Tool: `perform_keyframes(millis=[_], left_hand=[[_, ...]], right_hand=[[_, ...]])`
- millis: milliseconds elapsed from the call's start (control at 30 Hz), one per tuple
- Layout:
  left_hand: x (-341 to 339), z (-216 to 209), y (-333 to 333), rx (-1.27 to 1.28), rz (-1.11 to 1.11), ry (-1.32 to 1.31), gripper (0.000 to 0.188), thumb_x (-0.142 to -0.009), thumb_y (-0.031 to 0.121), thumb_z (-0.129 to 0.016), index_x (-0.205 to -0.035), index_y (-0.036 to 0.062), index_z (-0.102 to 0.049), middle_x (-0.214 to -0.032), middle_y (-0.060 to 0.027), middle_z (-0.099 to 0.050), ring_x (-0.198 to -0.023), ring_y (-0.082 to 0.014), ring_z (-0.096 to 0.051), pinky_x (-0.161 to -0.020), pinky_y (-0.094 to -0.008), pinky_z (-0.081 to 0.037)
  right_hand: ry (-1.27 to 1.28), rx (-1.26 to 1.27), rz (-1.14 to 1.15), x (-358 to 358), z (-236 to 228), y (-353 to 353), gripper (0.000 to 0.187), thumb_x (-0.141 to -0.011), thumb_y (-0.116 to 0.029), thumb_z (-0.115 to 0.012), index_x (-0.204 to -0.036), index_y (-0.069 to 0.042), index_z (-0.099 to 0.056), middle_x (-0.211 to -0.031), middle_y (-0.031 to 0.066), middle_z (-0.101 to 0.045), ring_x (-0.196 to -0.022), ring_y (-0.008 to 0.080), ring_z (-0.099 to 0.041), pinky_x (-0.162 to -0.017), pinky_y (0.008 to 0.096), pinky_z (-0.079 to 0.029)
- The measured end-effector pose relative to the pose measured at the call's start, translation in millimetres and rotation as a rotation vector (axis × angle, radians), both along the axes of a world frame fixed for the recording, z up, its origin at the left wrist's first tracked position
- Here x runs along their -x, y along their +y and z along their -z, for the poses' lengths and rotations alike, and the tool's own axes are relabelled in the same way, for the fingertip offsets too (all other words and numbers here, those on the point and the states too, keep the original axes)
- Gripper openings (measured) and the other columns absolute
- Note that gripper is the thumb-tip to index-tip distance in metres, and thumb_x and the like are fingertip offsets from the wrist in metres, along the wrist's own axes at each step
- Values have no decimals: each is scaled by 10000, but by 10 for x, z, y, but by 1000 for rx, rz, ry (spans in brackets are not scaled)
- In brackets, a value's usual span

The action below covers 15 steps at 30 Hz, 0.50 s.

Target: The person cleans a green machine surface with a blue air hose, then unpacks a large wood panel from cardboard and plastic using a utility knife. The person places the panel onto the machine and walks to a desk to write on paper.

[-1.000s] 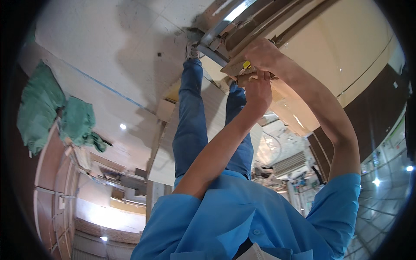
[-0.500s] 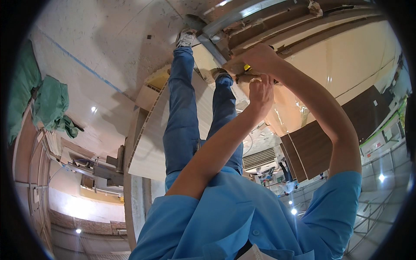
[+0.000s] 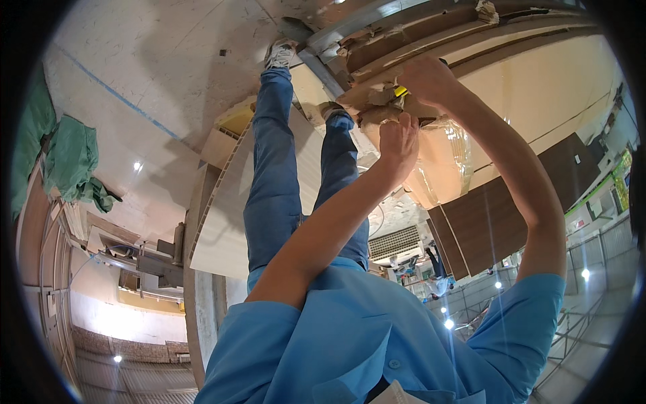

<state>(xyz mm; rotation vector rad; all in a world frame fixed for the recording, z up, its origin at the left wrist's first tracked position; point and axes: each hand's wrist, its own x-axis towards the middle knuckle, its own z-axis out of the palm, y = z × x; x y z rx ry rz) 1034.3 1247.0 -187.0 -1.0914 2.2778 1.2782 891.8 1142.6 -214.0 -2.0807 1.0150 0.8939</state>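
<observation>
My right hand [image 3: 428, 82] is closed round a small yellow and black tool [image 3: 401, 90]. Its yellow part shows below my fingers and a dark end sticks out above them; most of it is hidden in my fist. My left hand [image 3: 398, 145] is closed nearer to me, at the torn edge of a brown cardboard wrapping [image 3: 437, 158] with shiny clear tape on it. What its fingers grip is mostly hidden, but it appears to be the cardboard edge. A ragged brown flap [image 3: 367, 99] lies beside both hands.
Long cardboard-wrapped panels [image 3: 538, 74] stretch to the right beside a metal beam [image 3: 363, 23]. Dark brown boards [image 3: 488, 225] stand nearer on the right. A white panel [image 3: 225, 209] is by my legs. Green cloth [image 3: 70, 158] hangs at far left.
My right hand has moved away from my left, up and to the right along the cardboard, with the tool. More of the torn cardboard shows between them. My left hand has shifted slightly.
</observation>
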Motion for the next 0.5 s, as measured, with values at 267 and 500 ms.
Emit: perform_keyframes(millis=[267, 500], left_hand=[[-467, -469, 101, -51, 66, 19, 119, -803, 105, -645, -911, 59, -627, -889, -98, -602, -694, -223, -686, -589, -342, -553], [-1764, -506, 117, -54, 464, 193, 233, -830, 133, -624, -1060, 102, -650, -1005, -40, -613, -764, -197, -676, -657, -363, -552]], right_hand=[[-38, 243, 357, 386, -519, -152, 183, -912, -222, -628, -1077, -154, -673, -923, 57, -726, -918, 261, -708, -777, 397, -558], [82, -500, 1350, 556, -904, 1542, 342, -924, -249, -661, -1227, -124, -565, -960, 138, -673, -853, 249, -690, -677, 366, -555]])
